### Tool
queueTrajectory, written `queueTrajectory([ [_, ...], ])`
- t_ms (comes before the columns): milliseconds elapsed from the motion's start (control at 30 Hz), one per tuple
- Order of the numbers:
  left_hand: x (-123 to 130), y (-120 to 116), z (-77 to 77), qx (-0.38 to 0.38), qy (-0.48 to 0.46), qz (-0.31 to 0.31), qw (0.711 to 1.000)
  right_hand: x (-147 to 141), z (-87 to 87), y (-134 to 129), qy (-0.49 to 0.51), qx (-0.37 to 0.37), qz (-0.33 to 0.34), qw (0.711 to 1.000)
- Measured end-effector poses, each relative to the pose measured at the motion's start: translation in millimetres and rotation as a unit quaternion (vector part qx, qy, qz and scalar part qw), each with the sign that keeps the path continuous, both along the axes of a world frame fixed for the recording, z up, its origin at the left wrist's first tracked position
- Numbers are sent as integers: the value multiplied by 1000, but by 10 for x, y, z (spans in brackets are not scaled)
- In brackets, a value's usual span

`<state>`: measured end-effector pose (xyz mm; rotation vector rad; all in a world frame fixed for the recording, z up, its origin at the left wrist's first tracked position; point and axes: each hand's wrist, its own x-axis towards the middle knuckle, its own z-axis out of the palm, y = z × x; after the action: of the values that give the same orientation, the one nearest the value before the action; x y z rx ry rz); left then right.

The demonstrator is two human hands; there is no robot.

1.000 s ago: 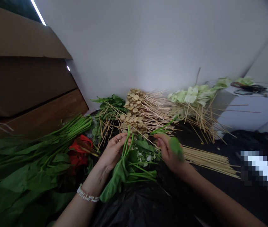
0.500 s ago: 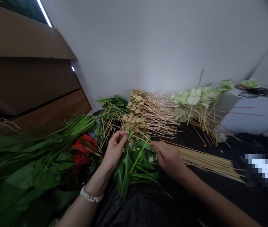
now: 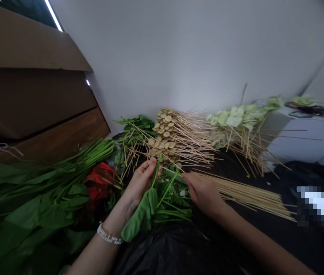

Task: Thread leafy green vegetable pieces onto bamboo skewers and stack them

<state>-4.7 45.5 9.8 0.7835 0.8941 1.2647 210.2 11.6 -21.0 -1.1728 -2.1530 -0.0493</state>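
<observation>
Right hand (image 3: 204, 191) hides the near end of the skewer (image 3: 168, 169) it grips.

Leafy stems (image 3: 50, 191) lay left of the left hand (image 3: 139, 181); loose sticks (image 3: 253, 195) lay behind and right of the right hand (image 3: 204, 191). Beyond both, skewered slices (image 3: 166, 126) sat between piled greens (image 3: 139, 126), left, and skewered leaves (image 3: 236, 116), right, before the wall (image 3: 179, 57).
</observation>
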Motion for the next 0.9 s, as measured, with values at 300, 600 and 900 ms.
queueTrajectory([
  [300, -28, 19, -28, 7, 7, 3, 1000, 11, 56, -6, 30, 2, -5, 1000],
  [600, -10, 7, -6, 8, -7, -7, 1000, 1, 45, -19, 34, 13, 2, 999],
  [900, -2, -1, 33, -11, -38, -5, 999, 3, 62, -19, 46, 8, 10, 999],
])
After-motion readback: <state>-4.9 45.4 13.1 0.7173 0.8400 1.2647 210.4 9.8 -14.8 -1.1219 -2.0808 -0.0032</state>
